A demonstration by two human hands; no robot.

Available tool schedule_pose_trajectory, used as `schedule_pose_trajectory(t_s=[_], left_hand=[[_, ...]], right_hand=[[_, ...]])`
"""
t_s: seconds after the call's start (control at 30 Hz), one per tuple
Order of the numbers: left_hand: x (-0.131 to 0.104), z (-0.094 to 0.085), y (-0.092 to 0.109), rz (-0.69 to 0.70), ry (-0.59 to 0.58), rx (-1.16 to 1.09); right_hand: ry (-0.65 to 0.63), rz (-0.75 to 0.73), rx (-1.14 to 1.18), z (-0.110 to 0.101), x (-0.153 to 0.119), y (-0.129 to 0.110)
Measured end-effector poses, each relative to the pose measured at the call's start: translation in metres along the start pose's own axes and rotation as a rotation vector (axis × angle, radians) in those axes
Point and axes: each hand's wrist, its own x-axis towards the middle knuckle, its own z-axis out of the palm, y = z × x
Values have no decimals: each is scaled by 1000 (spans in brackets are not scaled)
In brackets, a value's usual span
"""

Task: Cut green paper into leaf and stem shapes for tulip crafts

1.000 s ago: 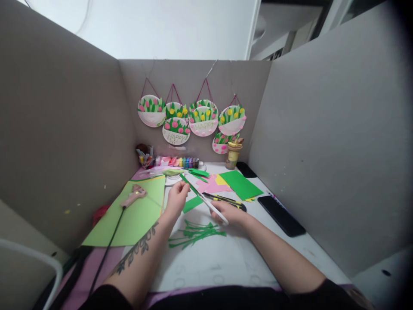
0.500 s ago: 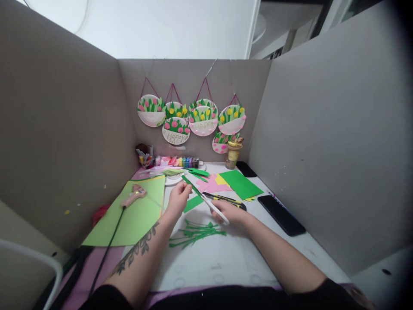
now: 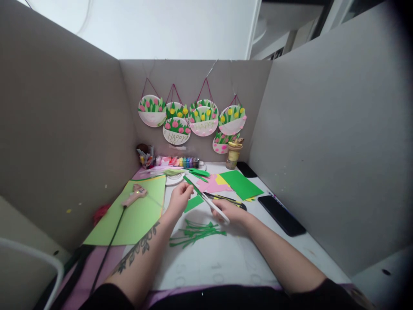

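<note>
My left hand pinches a narrow green paper strip over the middle of the table. Closed round the handles of white-handled scissors is my right hand. The scissors' blades point up and left and lie along the strip. Beneath them rests a green paper rectangle. Closer to me, thin green paper scraps lie in a loose heap. A black and yellow utility knife is just behind my right hand.
A glue gun lies on light green sheets at left, its cord trailing forward. Green paper, pink paper and a phone are at right. Paint pots stand behind; decorated paper plates hang on the grey partition.
Hardly anything differs. My left hand and the green strip have shifted very slightly right, close along the scissors; the whole view has moved a touch as well.
</note>
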Motion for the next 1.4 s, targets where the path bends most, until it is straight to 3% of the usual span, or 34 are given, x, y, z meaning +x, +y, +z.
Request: schedule_pose_trajectory(t_s=[0.3,0.57,1.2,1.4], left_hand=[[0,-2,10,-11,88,-28],[0,0,3,0,16,-24],[1,-1,2,-11,62,-43],[-1,1,4,-12,16,-45]], right_hand=[[18,18,2,0,-2,1],[23,-5,-63,3,-4,-6],[35,29,-42,0,0,3],[28,-19,-109,0,1,1]])
